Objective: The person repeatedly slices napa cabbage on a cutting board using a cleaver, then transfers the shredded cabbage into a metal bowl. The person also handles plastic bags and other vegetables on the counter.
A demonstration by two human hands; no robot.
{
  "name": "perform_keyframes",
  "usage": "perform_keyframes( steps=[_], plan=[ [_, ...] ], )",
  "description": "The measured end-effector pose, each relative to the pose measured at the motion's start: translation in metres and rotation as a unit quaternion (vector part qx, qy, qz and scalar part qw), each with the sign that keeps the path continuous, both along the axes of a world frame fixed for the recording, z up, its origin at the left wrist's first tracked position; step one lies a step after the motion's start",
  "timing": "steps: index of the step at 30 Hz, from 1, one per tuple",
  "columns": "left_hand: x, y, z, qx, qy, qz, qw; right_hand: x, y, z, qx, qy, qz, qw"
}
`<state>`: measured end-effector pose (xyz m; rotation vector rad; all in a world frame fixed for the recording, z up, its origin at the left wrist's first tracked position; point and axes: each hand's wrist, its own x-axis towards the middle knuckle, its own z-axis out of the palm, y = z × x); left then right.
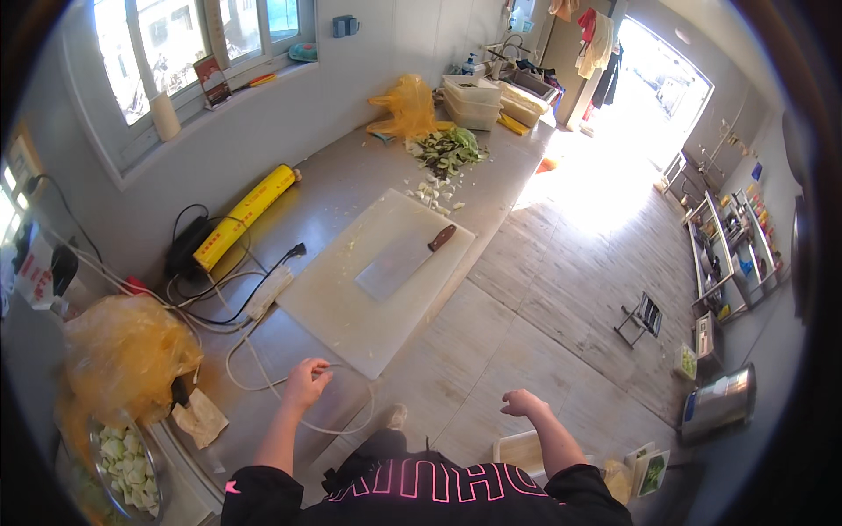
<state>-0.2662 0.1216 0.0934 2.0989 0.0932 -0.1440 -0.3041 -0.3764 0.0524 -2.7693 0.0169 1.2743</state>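
Note:
My left hand [307, 383] is over the near edge of the steel counter [333, 175], beside a white cable. Its fingers are loosely bent, a little apart, and nothing shows in them. Out over the floor on the right is my right hand [524, 403], loosely bent and also without anything in it. Neither hand touches the white cutting board [324, 307] ahead. A cleaver [399, 261] with a brown wooden handle lies flat on that board. Small pale scraps cling to the board's surface.
Green trimmings [449, 151], an orange plastic bag [408, 105] and plastic containers [471, 101] occupy the counter's far end. A yellow tube [246, 217], power strip [268, 292] and cables lie left. Chopped pale vegetables [127, 469] fill a bowl near another orange bag [127, 351]. A folding stool [645, 317] stands right.

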Motion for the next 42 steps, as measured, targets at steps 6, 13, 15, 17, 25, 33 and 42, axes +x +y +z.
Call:
perform_keyframes(
  steps=[6, 13, 15, 17, 25, 33, 42],
  plan=[
    [0.144, -0.155, 0.026, -0.031, -0.063, -0.148, 0.986, 0.233, 0.04, 0.033, 0.262, -0.267, -0.082, 0.924],
    [0.19, -0.22, 0.018, 0.012, -0.049, -0.13, 0.99, 0.593, 0.104, 0.103, 0.588, -0.276, -0.184, 0.738],
    [0.173, -0.205, -0.007, 0.032, 0.026, 0.083, 0.996, 0.703, 0.102, 0.101, 0.6, -0.274, -0.236, 0.714],
    [0.17, -0.197, -0.006, -0.014, 0.076, 0.232, 0.97, 0.797, 0.108, 0.081, 0.511, -0.347, -0.172, 0.767],
    [0.162, -0.221, 0.041, 0.101, 0.27, 0.514, 0.808, 0.955, 0.126, 0.037, 0.54, -0.226, -0.387, 0.713],
    [0.211, -0.235, 0.075, 0.12, 0.253, 0.54, 0.794, 1.037, 0.137, -0.009, 0.576, -0.303, -0.222, 0.726],
    [0.128, -0.254, 0.12, 0.155, 0.138, 0.607, 0.767, 0.678, 0.297, 0.129, 0.78, -0.373, 0.277, 0.419]
  ],
)
